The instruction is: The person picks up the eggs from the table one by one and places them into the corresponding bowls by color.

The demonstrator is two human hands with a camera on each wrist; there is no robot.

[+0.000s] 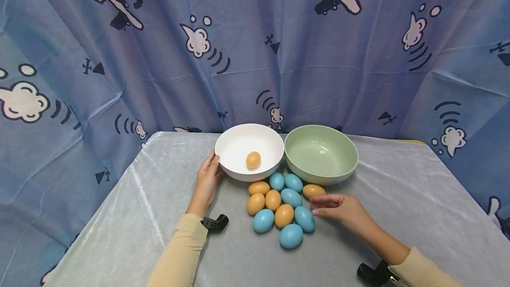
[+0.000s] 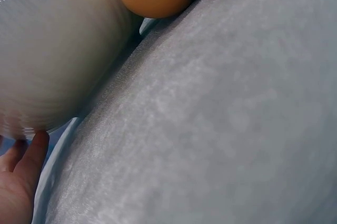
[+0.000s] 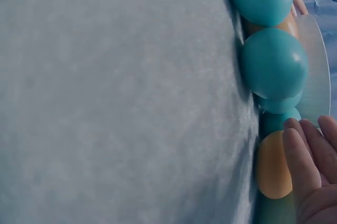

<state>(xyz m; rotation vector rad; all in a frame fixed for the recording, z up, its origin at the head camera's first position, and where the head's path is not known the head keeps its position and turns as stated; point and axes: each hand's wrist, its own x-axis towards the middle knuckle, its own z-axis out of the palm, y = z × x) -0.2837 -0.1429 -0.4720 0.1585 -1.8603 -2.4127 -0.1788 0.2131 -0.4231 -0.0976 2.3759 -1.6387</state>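
My left hand point(image 1: 205, 187) rests against the left side of a white bowl point(image 1: 235, 145), its fingers nearly straight along the outer wall. In the left wrist view, the fingertips point(image 2: 38, 142) touch that bowl low on its side. One orange egg point(image 1: 253, 160) lies inside it. My right hand point(image 1: 343, 209) is stretched out at the right of a cluster of eggs, holding nothing. Its fingers reach an orange egg point(image 1: 314, 191), overlapping it in the right wrist view, and the thumb is right by a blue egg point(image 1: 304, 219).
A green bowl point(image 1: 318, 152) stands close to the right of the white one. In front of both bowls, several blue and orange eggs point(image 1: 284, 216) lie close together on the grey tablecloth point(image 1: 239, 256). A patterned blue curtain point(image 1: 247, 56) hangs behind the table.
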